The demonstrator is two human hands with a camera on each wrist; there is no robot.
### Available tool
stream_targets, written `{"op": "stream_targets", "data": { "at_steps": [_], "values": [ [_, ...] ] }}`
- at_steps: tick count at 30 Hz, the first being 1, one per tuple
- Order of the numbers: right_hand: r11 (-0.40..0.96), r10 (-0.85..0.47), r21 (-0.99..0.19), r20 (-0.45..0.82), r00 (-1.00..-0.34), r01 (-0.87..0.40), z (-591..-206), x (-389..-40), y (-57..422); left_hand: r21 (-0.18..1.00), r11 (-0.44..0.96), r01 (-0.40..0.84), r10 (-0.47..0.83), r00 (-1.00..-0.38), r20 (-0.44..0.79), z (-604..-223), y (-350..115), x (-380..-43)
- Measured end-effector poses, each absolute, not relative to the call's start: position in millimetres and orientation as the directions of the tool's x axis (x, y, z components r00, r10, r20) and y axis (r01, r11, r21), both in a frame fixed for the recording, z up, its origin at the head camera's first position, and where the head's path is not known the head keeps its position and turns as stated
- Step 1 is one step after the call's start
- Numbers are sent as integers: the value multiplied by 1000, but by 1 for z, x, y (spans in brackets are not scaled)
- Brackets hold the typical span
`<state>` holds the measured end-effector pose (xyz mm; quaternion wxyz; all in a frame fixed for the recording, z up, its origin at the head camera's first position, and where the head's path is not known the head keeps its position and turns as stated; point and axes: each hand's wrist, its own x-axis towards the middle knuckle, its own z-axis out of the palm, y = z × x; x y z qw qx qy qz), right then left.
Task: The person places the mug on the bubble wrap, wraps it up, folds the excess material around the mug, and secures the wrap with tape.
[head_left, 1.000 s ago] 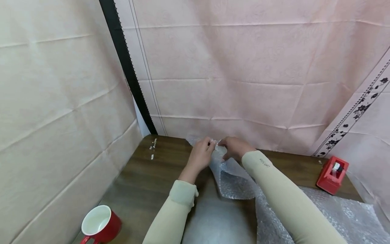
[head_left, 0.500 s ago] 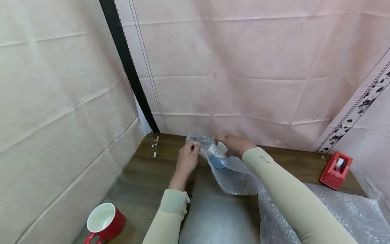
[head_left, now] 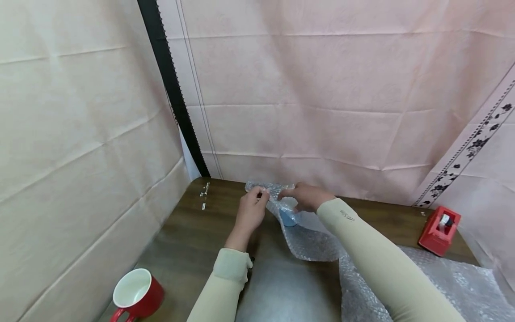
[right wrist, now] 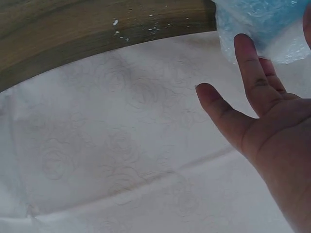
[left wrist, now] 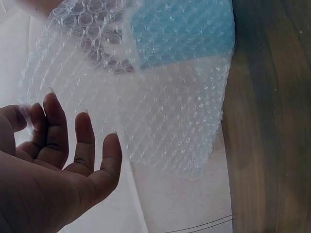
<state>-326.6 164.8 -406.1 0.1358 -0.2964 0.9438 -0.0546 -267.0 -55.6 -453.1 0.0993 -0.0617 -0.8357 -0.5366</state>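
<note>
A blue cup-like thing [head_left: 288, 218] with a pale top stands near the table's far edge, partly covered by bubble wrap [head_left: 314, 245]. My left hand [head_left: 251, 208] pinches the loose end of the wrap between thumb and index finger, left of the blue thing. In the left wrist view, the other fingers of that hand [left wrist: 73, 155] spread apart, and blue shows through the wrap [left wrist: 165, 102]. From the right, my right hand [head_left: 307, 197] holds the blue thing near its top. The right wrist view has its fingers [right wrist: 252, 73] against the wrapped side.
A red mug [head_left: 146, 297] with a white inside stands at the front left. On the right sits a red tape dispenser [head_left: 438, 232], beside the long spread of bubble wrap [head_left: 454, 279]. Pale cloth [head_left: 322, 89] hangs behind the wooden table [head_left: 181, 241].
My left hand has drawn the wrap's end leftward, away from my right hand, then come slightly back. More of the blue thing shows now. The right hand stays around it.
</note>
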Motion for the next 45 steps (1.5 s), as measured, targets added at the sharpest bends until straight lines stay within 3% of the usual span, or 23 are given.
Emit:
{"op": "stream_targets", "data": {
  "at_steps": [13, 17, 20, 24, 31, 39, 45],
  "values": [
    [836, -507, -393, -284, -814, -383, -410, -332, 174, 891, 368, 265, 113, -964, 240, -461, -32, -290],
    [815, -460, -526, -332, -824, -243, -419, -336, 168, 905, 315, 285, 168, -956, 242, -475, -33, -294],
    [809, -413, -560, -327, -850, -178, -426, -340, 164, 911, 267, 316, 190, -943, 272, -487, -35, -296],
    [840, -447, -461, -288, -847, -287, -421, -344, 163, 894, 256, 369, 217, -923, 319, -499, -39, -295],
    [777, -467, -563, -220, -856, -280, -420, -349, 175, 730, 460, 505, 341, -860, 380, -512, -41, -293],
    [742, -519, -581, -181, -836, -335, -431, -349, 191, 549, 629, 550, 483, -830, 278, -514, -42, -288],
    [767, -582, -445, -182, -792, -462, -393, -339, 198, 403, 698, 592, 508, -806, 304, -510, -35, -291]
  ]
}}
